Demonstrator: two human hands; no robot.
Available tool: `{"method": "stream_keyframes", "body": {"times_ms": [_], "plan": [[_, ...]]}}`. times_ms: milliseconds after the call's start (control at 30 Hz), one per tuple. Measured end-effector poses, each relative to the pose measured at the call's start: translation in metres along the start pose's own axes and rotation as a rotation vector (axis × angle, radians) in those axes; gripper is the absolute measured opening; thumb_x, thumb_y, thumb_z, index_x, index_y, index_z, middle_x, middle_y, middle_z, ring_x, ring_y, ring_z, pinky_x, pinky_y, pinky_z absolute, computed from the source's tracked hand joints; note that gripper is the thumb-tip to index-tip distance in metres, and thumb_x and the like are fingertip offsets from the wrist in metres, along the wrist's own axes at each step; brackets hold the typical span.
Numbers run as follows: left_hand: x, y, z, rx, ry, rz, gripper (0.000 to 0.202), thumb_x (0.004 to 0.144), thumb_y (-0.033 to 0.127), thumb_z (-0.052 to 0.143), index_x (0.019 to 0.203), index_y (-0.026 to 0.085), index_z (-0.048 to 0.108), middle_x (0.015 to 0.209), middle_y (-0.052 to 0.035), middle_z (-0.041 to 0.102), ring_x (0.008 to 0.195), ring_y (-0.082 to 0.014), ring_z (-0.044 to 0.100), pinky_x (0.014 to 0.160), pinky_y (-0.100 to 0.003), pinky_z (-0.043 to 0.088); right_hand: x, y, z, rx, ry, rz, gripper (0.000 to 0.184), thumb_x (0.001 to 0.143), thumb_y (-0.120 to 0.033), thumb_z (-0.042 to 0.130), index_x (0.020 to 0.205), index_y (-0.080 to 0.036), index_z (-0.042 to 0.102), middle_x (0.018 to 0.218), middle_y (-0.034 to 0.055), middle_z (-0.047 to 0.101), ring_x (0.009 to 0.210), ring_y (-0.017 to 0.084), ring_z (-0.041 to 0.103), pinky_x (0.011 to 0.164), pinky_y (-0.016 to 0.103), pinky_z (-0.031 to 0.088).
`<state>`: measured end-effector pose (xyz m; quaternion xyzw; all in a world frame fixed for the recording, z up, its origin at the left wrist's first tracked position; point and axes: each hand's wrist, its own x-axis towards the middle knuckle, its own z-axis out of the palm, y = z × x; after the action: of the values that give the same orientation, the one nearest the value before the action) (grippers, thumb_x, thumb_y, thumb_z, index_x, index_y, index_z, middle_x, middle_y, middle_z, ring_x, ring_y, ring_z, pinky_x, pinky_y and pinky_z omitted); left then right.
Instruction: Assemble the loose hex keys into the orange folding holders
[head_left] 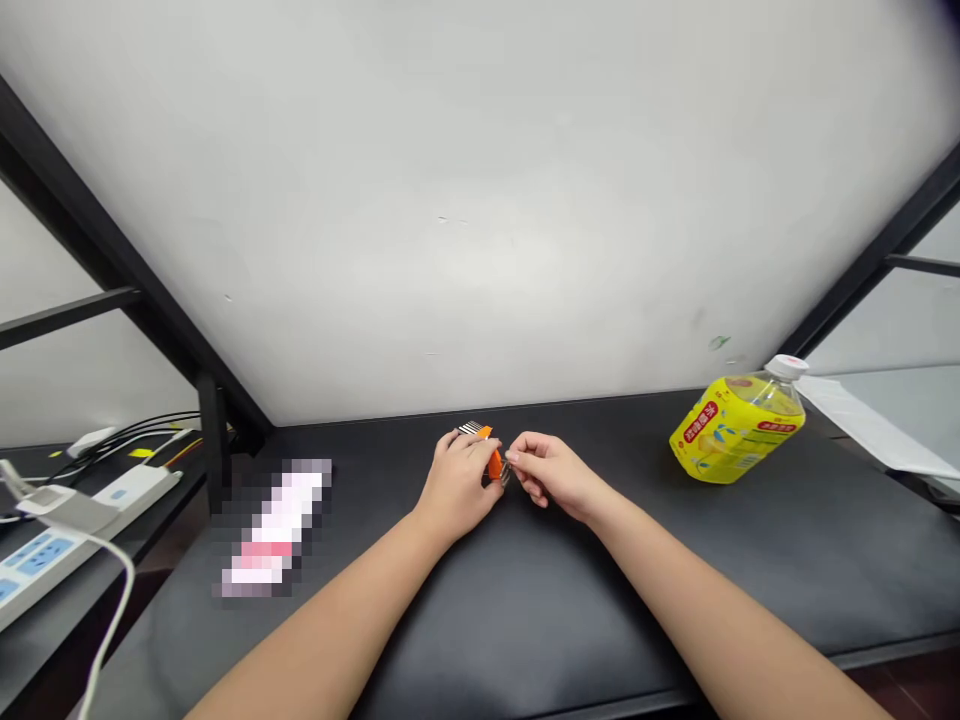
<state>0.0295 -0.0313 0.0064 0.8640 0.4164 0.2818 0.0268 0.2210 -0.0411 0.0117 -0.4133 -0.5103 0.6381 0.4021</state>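
Observation:
My left hand (459, 482) is closed around a small orange holder (493, 462) with several metal keys sticking out at its far end (472, 428), like a hex key set. My right hand (551, 478) pinches a thin metal piece (508, 470) at the near end of the same holder. Both hands rest low over the black table (525, 590), close to the white wall. What the metal piece is exactly is too small to tell.
A yellow plastic bottle (739, 425) with a white cap lies tilted at the right. A blurred white and pink object (274, 530) lies at the left. White power strips (67, 535) with cables sit on a side surface at far left. White sheet (874, 425) at far right.

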Motion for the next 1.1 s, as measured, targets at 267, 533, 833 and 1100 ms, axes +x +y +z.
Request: {"method": "stream_keyframes", "body": {"times_ms": [267,533,833,1100], "plan": [[0.000,0.002,-0.002,-0.001,-0.029,-0.001,0.038,0.084,0.019,0.066,0.121,0.023,0.061,0.122,-0.0080,0.073,0.123,-0.0269,0.062,0.118,-0.055,0.034,0.000,-0.002,-0.009,-0.133,-0.007,-0.017,0.038,0.085,-0.055,0.069,0.085,-0.020,0.055,0.053,-0.0081,0.046,0.042,0.008,0.038,0.040,0.020,0.031],[0.000,-0.001,-0.003,0.001,-0.051,-0.024,0.047,0.079,0.013,0.064,0.125,0.022,0.059,0.123,-0.0071,0.072,0.120,-0.0256,0.063,0.119,-0.054,0.034,0.005,-0.010,-0.056,-0.903,0.226,-0.052,0.006,0.077,-0.015,0.063,0.079,-0.019,0.068,0.080,0.0018,0.069,0.071,0.014,0.059,0.065,0.025,0.042],[0.001,-0.001,-0.003,-0.012,-0.058,-0.024,0.046,0.080,0.012,0.064,0.124,0.022,0.059,0.121,-0.0069,0.072,0.120,-0.0257,0.063,0.119,-0.054,0.034,0.006,-0.007,-0.054,-1.029,0.150,0.017,0.015,0.078,-0.010,0.058,0.079,-0.019,0.070,0.085,0.0030,0.072,0.075,0.015,0.062,0.067,0.024,0.041],[0.000,-0.003,-0.002,-0.010,-0.052,-0.017,0.048,0.080,0.012,0.065,0.127,0.022,0.059,0.123,-0.0077,0.072,0.119,-0.0259,0.064,0.118,-0.053,0.036,0.005,-0.009,-0.052,-1.219,0.207,0.131,0.009,0.072,-0.011,0.062,0.074,-0.019,0.060,0.083,0.0049,0.069,0.070,0.016,0.059,0.060,0.026,0.035]]}}
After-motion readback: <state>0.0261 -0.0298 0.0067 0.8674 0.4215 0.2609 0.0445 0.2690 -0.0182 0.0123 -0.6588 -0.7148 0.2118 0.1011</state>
